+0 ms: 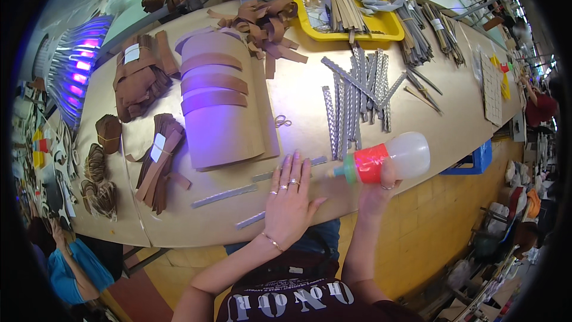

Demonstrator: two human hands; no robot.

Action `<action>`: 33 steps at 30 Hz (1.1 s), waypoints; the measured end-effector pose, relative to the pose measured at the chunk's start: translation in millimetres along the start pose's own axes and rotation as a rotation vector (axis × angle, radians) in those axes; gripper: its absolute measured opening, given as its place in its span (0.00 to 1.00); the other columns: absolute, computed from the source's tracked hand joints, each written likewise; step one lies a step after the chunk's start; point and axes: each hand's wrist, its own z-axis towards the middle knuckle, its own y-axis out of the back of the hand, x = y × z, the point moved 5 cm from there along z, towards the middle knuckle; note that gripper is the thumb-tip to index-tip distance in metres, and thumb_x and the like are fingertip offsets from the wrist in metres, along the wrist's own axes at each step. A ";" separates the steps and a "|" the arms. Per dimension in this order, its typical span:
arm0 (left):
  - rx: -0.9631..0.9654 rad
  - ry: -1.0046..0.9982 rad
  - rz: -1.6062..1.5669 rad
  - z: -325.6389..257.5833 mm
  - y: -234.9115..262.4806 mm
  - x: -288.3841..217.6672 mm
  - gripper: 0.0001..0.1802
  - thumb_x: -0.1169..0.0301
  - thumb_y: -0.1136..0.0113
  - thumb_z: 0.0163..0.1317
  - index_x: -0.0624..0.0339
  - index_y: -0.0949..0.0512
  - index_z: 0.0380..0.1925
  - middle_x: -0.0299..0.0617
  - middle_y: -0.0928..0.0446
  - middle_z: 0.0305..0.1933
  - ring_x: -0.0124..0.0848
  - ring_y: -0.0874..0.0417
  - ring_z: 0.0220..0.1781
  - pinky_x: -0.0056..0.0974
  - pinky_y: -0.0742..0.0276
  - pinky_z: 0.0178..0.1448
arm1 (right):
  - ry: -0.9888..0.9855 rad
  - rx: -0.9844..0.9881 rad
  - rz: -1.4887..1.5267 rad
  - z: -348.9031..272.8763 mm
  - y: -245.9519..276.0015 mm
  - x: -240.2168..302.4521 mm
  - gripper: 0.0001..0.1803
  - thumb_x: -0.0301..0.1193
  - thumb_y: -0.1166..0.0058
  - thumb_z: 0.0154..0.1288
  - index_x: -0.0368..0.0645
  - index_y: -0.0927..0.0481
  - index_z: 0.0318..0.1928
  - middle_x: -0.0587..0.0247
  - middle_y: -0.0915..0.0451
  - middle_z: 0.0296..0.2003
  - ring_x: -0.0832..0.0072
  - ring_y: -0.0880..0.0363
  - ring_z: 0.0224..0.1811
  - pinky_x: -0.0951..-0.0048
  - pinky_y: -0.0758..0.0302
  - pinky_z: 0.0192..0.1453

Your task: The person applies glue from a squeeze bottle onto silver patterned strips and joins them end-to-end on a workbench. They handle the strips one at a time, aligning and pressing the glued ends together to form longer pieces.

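Note:
My left hand (289,206) lies flat with its fingers stretched out over a grey braided strip (262,176) near the table's front edge. Two more braided strips, one nearer strip (223,196) and one by my wrist (249,220), lie beside it. My right hand (376,194) is wrapped round a squeeze bottle (412,154) with a clear body, a red band and a green collar. The bottle is tilted on its side, its nozzle pointing left toward my left hand. Several grey braided strips (357,92) lie in a loose row beyond the bottle.
A curved brown board (223,134) carrying brown strips stands left of centre. Tied brown bundles (143,83) lie farther left, near a glowing lamp (77,68). A yellow tray (387,30) holds thin strips at the back. Scissors (283,121) lie mid-table. Other people work at both sides.

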 end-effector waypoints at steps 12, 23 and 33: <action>-0.052 -0.025 0.019 5.8 -8.3 -1.7 0.49 0.47 0.39 0.61 0.69 0.44 0.72 0.57 0.47 0.77 0.50 0.48 0.79 0.53 0.52 0.80 | 0.413 0.318 -0.595 -4.2 -51.4 22.4 0.23 0.31 0.30 0.58 0.36 0.23 0.50 0.60 0.19 0.42 0.70 0.19 0.42 0.68 0.22 0.49; -0.106 0.052 -0.065 -23.5 27.0 17.2 0.44 0.52 0.39 0.63 0.71 0.41 0.70 0.60 0.50 0.78 0.56 0.49 0.79 0.60 0.55 0.78 | 0.427 0.305 -0.635 -24.8 -61.9 19.9 0.17 0.31 0.29 0.57 0.37 0.19 0.44 0.60 0.16 0.38 0.70 0.17 0.39 0.68 0.21 0.46; -0.147 0.132 0.145 -54.0 35.1 53.4 0.40 0.50 0.37 0.59 0.68 0.31 0.64 0.57 0.40 0.73 0.51 0.41 0.76 0.57 0.50 0.77 | 0.553 0.425 -0.673 -46.2 -77.2 13.0 0.14 0.28 0.30 0.57 0.38 0.18 0.42 0.62 0.16 0.36 0.70 0.17 0.37 0.68 0.21 0.45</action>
